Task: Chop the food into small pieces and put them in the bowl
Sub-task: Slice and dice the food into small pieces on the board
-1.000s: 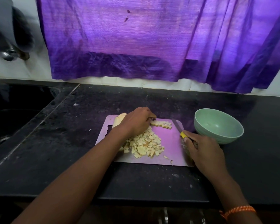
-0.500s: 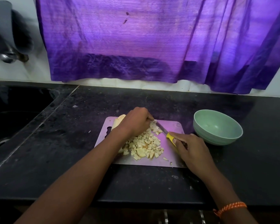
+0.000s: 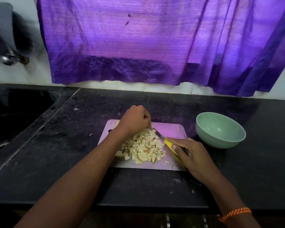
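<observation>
Right hand [image 3: 192,155] grips the yellow-handled knife [image 3: 164,140]; left hand [image 3: 135,120], fingers curled, pins pale food at the pink plastic cutting board's [image 3: 173,130] far edge, diced heap [image 3: 145,147] mid-board

Chopping on the pink board, bowl waiting at the right

We see the left hand [image 3: 135,120] curled over the uncut piece of food [image 3: 116,123] at the far left of the pink cutting board [image 3: 174,129], with only a pale edge of that piece showing behind the wrist. The right hand [image 3: 190,153] holds the yellow-handled knife [image 3: 164,140], whose blade slants up-left so its tip meets the left fingers. A heap of pale chopped pieces [image 3: 146,148] lies on the board between the hands. The green bowl [image 3: 220,130] stands on the dark tabletop [image 3: 155,104] just right of the board. An orange thread band [image 3: 234,213] circles the right wrist, a purple curtain [image 3: 138,43] hangs behind, and a dark sink [image 3: 15,116] sits at the left.
</observation>
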A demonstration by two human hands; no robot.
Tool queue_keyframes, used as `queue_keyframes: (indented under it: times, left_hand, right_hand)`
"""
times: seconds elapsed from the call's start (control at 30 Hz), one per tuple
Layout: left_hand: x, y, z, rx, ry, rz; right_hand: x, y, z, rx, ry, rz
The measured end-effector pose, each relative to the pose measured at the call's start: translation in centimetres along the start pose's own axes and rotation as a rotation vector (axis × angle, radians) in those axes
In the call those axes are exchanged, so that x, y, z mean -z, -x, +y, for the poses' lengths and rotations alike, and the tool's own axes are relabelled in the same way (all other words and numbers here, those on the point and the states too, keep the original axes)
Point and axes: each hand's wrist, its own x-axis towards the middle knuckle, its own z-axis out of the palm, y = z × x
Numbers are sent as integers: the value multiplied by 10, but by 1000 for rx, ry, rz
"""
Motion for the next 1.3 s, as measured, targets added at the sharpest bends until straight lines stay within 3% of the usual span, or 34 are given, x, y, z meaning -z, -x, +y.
queue_keyframes:
  times: [0.2, 0.37, 0.43, 0.7, 0.87, 1.0, 1.13, 1.3]
  left_hand:
    - [-1, -3, -4, -72, 38, 27]
    - [6, 1, -1, -198, 213, -297]
    - [11, 1, -3, -191, 218, -352]
    - [33, 0, -16, -83, 178, -256]
    - [36, -1, -20, -66, 221, -235]
    - [37, 0, -21, -102, 237, -271]
    - [38, -1, -24, -101, 238, -313]
    - [39, -2, -27, -130, 276, -325]
  right_hand:
    - [0, 0, -6, 63, -7, -4]
    - [2, 1, -14, 59, -67, 33]
    - [4, 2, -14, 20, -131, 68]
    - [11, 6, -17, -30, -241, 251]
    - [11, 4, -15, -51, -169, 347]
    - [3, -4, -3, -92, 107, 314]
    - [-4, -8, 0, -32, 280, 104]
    - [-4, -8, -9, 35, 120, 53]
